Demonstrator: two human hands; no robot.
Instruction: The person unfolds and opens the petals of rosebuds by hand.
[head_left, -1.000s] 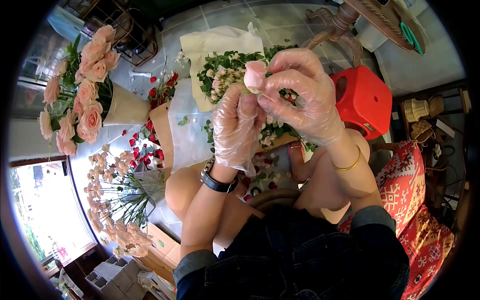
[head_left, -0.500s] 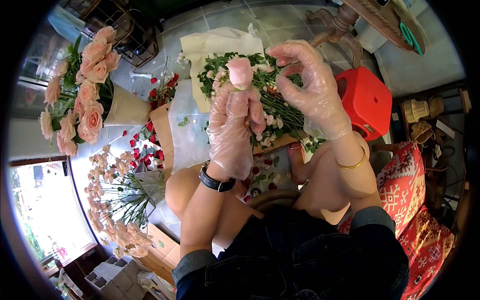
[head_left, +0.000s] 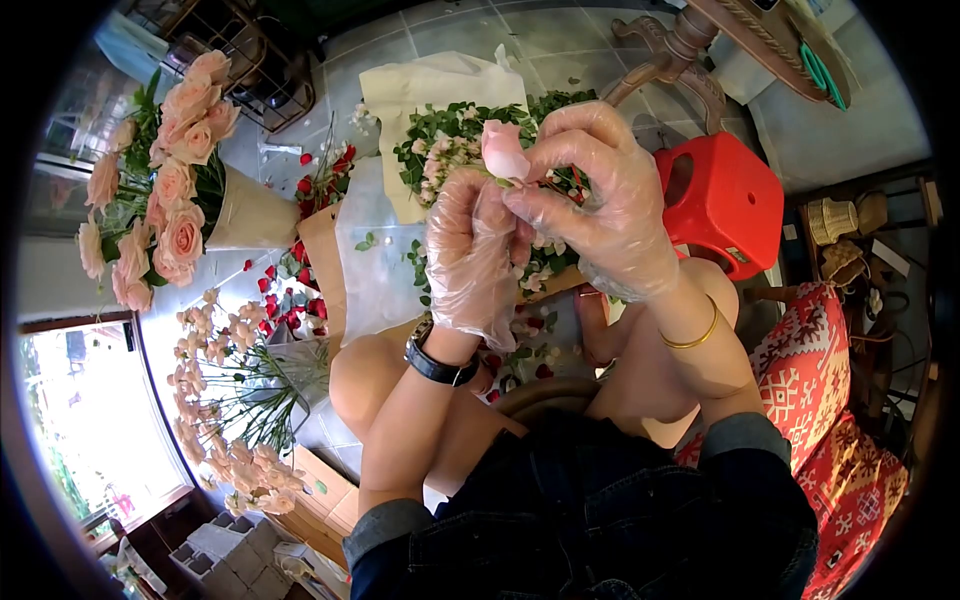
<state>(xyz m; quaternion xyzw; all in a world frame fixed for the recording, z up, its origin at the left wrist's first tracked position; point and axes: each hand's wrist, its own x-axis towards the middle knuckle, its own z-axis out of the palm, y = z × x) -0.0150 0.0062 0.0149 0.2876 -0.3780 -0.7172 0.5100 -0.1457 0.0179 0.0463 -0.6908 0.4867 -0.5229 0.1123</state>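
A pale pink rose (head_left: pixel 503 150) is held up in front of me. My left hand (head_left: pixel 470 255), in a clear plastic glove, is closed round it just beneath the bloom; most of the stem is hidden. From the right, my gloved right hand (head_left: pixel 615 205) pinches at the rose's lower side with thumb and index finger. Whether it grips a petal or the base, I cannot tell. Behind both hands lies a pile of small pale pink roses with green leaves (head_left: pixel 440 140) on cream wrapping paper (head_left: pixel 395 90).
Pink roses stand in a paper-wrapped bunch (head_left: pixel 255 215) at left, above a bunch of peach flowers (head_left: pixel 250 465). Red petals (head_left: pixel 270 300) litter the floor. A red plastic stool (head_left: pixel 735 200) and carved wooden table leg (head_left: pixel 670 60) are at right. Cardboard (head_left: pixel 325 490) lies lower left.
My right hand has moved left and down, closing its fingers on the rose. The rose and my left hand have shifted slightly right, and the bloom has tilted.
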